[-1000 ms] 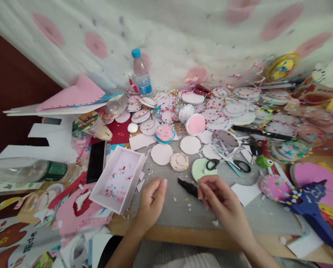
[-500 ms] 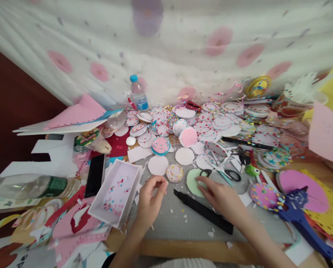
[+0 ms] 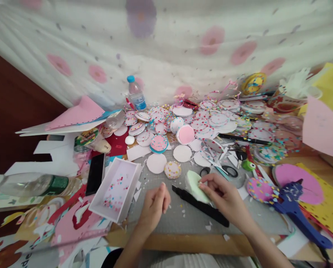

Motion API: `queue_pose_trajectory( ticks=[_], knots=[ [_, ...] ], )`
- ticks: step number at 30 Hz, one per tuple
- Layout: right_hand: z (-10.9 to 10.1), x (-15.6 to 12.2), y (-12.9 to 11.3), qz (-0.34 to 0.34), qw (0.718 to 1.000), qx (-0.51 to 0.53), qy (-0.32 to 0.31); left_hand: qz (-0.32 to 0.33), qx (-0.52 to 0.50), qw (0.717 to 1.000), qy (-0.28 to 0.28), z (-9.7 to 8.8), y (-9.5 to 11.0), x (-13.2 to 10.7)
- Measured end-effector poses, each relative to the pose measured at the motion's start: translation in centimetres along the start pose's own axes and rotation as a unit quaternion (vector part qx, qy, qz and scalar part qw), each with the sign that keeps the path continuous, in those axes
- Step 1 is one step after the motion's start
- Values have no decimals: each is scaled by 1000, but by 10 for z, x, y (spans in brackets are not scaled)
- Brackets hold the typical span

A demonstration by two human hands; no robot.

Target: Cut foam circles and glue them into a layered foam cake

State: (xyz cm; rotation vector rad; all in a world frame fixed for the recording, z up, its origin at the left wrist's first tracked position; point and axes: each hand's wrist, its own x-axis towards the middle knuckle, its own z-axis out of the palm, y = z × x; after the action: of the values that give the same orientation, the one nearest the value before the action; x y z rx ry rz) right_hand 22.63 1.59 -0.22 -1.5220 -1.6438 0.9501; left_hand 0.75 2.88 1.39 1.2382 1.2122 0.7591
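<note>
My right hand point(image 3: 225, 195) grips the right edge of a pale green disc point(image 3: 194, 183) between thumb and fingers. The disc is tilted, its white lower edge showing, above a black utility knife point(image 3: 208, 212) that lies slantwise on the grey cutting mat point(image 3: 172, 219). To the left of the knife tip, my left hand point(image 3: 154, 206) is closed, thumb pressed to the fingers. Whatever it may hold is hidden. Beyond the hands lie a small round piece edged with yellow dots point(image 3: 172, 169) and two white paper discs, one of them point(image 3: 157, 163) nearer the left.
A white box point(image 3: 99, 204) with small confetti stands left, beside a black phone point(image 3: 95, 173). Scissors point(image 3: 229, 171) lie behind my right hand. A blue glue gun point(image 3: 303, 216) is at the right. Many decorated discs point(image 3: 202, 124) and a water bottle point(image 3: 136, 95) fill the back.
My right hand has picked up the green disc from the mat and tilted it. The fingers of my left hand have closed tighter, and the hand sits slightly lower.
</note>
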Motion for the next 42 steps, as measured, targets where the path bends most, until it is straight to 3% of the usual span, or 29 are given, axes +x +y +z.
queue_pose_trajectory(
  ticks=[3,5,9,14,19,28,35,39,42],
  knots=[
    [11,-8,-15,-34,994,11,-106,-59,15,995,-84,6,3,-6],
    [16,-9,-21,-50,986,4,-156,-75,46,994,-66,6,5,-12],
    [19,10,-21,-20,989,-88,-118,-86,82,993,7,-8,-1,-23],
    [31,46,-17,37,951,-278,-128,-133,103,981,101,-28,-22,-32],
    [43,67,-19,23,939,-311,-146,-172,95,978,72,-33,-39,-26],
    [20,79,-25,2,957,-248,-147,-192,36,981,1,-41,-54,-12],
    [16,93,-29,-36,973,-154,-167,-183,23,983,-13,-43,-56,-10],
    [20,124,-52,-76,973,-137,-172,-171,22,985,-12,-43,-60,-12],
    [36,162,-82,-116,968,-152,-165,-165,16,986,-14,-43,-62,-13]
  ],
)
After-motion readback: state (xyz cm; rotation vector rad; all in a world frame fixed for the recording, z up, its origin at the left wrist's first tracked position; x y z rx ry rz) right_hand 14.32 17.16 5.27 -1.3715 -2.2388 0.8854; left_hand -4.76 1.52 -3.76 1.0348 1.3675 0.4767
